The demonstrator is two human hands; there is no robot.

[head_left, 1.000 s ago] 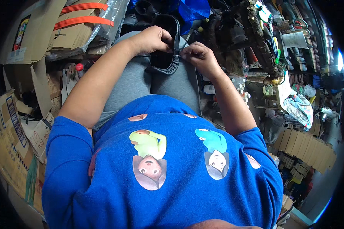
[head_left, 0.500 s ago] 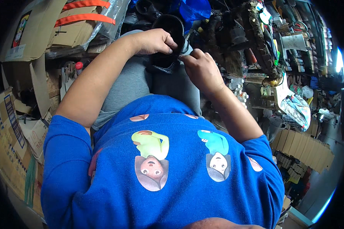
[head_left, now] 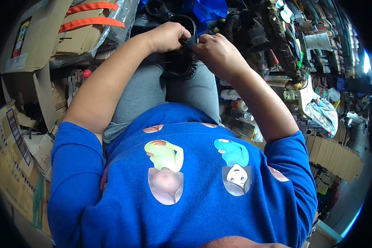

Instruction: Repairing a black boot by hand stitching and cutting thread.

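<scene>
A black shoe (head_left: 185,66), apparently leather with a stitched rim, rests between my grey-trousered knees. My left hand (head_left: 169,36) curls over its upper edge, fingers closed on it with the tips partly inside. My right hand (head_left: 216,51) is closed in a pinch just to the right, gripping a dark grey flap (head_left: 192,40) at the shoe's edge. The two hands nearly meet there. Whether the right fingers also hold a small tool is hidden.
At the left stand cardboard boxes (head_left: 29,45), with orange straps (head_left: 93,22) beside them. A blue bag (head_left: 211,10) and dark footwear (head_left: 157,8) lie beyond my hands. Cluttered shelves, a white spool (head_left: 318,41) and several bottles (head_left: 239,105) fill the right side.
Both hands have come closer together at the shoe's edge, the right shifting left and up. The shoe has tilted, showing more of its stitched rim. The grey flap has been drawn between the hands.
</scene>
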